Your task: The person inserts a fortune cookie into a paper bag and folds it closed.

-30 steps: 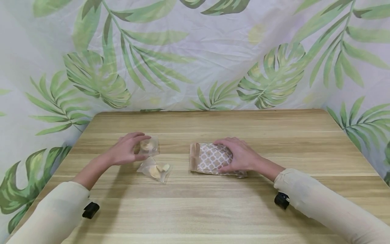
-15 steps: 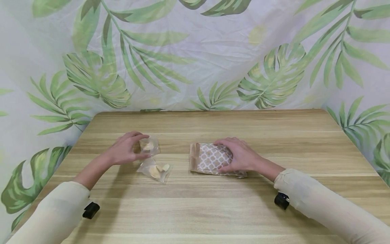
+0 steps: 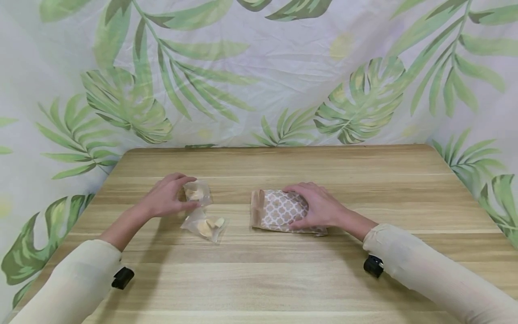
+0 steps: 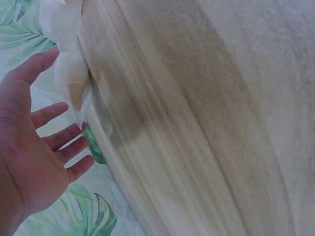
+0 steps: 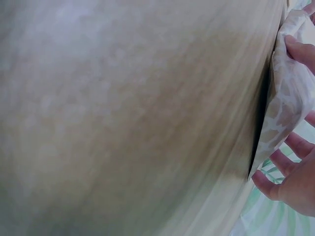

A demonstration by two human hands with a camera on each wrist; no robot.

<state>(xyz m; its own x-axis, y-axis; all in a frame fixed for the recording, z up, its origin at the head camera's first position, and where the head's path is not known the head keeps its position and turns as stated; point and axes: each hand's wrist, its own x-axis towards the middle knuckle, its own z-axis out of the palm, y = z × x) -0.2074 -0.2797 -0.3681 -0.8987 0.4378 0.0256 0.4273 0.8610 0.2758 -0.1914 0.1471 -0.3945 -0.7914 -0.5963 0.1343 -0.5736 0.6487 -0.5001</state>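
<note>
Two small clear packets of pale yellowish pieces lie on the left half of the table. My left hand [image 3: 171, 196] is beside the farther packet [image 3: 197, 193], thumb and fingers parted around its left side. In the left wrist view the fingers look relaxed and spread, with clear wrapping beyond the fingertips. The nearer packet [image 3: 205, 226] lies just in front of it. My right hand [image 3: 319, 205] holds a brown paper bag [image 3: 279, 209] with a white lattice print, which lies flat. Its thumb and fingers span opposite edges; in the right wrist view the thumb presses the bag [image 5: 285, 105].
The wood-grain table [image 3: 259, 279] extends on all sides of the packets. A leaf-print cloth [image 3: 259, 81] hangs behind its far edge and around the sides. Black camera clips [image 3: 122, 277] sit under both sleeves.
My left hand has shifted slightly to the left and away, its fingertips drawing back a little from the farther packet. The right hand and the paper bag stay almost where they were.
</note>
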